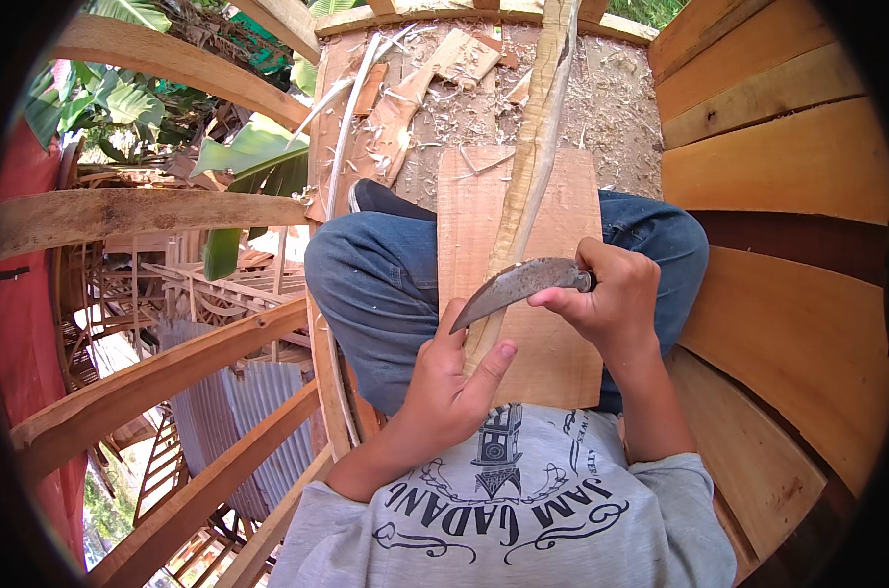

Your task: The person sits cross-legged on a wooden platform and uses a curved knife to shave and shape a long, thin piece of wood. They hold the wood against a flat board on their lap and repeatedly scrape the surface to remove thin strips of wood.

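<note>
My left hand [454, 392] is closed round the near end of a long, rough wooden stick [528, 176], its thumb lying along the side. The stick runs away from me, past the far edge of the floor. In my right hand [611, 294] is a curved knife [518, 288] with a dark, spotted blade, gripped by its handle. The blade crosses over the stick just beyond my left hand, its tip pointing left; whether the edge touches the wood I cannot tell. Beneath them a flat wooden board [552, 343] rests across my lap, between my bent legs.
Shavings and offcuts [464, 59] litter the plank floor [616, 127] ahead. A thin pale strip [351, 118] lies at its left. Wooden rails [150, 211] line the left side, with leaves and corrugated sheets [258, 402] below. A plank wall [778, 167] rises close on the right.
</note>
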{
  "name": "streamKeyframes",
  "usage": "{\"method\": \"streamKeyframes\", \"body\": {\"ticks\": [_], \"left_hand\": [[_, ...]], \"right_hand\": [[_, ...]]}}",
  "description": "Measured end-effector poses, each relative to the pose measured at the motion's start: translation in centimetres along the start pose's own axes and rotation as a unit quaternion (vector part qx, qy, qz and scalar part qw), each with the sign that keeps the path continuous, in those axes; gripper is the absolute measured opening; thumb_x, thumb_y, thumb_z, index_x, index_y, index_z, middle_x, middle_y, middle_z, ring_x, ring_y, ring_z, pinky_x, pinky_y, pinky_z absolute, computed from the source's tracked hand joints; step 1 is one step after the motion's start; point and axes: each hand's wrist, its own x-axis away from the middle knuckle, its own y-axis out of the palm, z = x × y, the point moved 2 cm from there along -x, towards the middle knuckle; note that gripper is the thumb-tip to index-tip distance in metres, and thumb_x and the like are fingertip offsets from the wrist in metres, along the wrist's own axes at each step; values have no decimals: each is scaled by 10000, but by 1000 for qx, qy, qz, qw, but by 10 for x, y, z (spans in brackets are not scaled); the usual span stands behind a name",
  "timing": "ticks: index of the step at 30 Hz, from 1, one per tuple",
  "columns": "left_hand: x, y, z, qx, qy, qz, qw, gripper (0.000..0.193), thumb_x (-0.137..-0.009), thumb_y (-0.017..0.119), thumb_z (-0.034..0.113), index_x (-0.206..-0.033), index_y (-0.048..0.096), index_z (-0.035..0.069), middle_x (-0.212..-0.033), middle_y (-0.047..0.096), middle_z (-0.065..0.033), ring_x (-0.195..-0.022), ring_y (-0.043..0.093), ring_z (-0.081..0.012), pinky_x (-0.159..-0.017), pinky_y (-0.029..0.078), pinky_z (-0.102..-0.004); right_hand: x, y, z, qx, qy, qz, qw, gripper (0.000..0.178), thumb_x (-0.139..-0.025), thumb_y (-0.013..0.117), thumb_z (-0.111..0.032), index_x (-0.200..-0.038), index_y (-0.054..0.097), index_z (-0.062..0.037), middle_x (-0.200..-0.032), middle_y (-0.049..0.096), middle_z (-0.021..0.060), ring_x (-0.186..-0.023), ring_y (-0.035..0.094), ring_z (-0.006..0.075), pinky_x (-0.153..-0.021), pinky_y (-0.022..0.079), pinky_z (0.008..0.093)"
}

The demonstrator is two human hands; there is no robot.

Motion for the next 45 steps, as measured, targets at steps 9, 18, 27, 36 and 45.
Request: {"method": "streamKeyframes", "body": {"ticks": [9, 18, 27, 36, 45], "left_hand": [[16, 12, 7, -28, -31, -34, 999, 264, -897, 547, 103, -1068, 411, -47, -743, 538, -189, -630, 582, -239, -581, 443, -335], [39, 18, 10, -35, -36, -142, 989, 213, -900, 546, 95, -1020, 417, -25, -676, 531, -167, -586, 571, -254, -543, 429, -343], [5, -22, -12, 89, -142, 34, 985, 180, -919, 524, 106, -1025, 435, -11, -799, 518, -67, -767, 461, -97, -671, 392, -253], [2, -3, 12, -155, 31, 22, 987, 253, -905, 537, 101, -1077, 394, -19, -691, 502, -155, -575, 542, -219, -533, 409, -329], [22, 17, -2, -46, -64, -125, 989, 219, -907, 540, 109, -1006, 388, -15, -629, 499, -143, -521, 534, -245, -479, 386, -356]], "right_hand": [[-13, 5, 40, -3, -8, 90, 996, 778, -493, 598, -822, -535, 401, -71, -436, 338, 38, -369, 370, 194, -377, 317, 291], [-42, 5, 136, -104, 233, 163, 953, 756, -840, 482, -648, -599, 448, 67, -470, 354, 104, -502, 360, 176, -508, 362, 376], [9, 15, 22, -87, 83, -30, 992, 699, -691, 629, -680, -531, 468, -19, -451, 436, 113, -421, 494, 266, -430, 382, 354], [-15, 24, 12, -91, 13, 16, 996, 770, -537, 646, -782, -505, 465, -34, -432, 446, 75, -396, 508, 250, -404, 387, 338], [-59, 8, 149, -159, 238, 167, 944, 735, -879, 444, -630, -552, 364, 23, -481, 292, 16, -516, 290, 103, -451, 267, 343]]}}
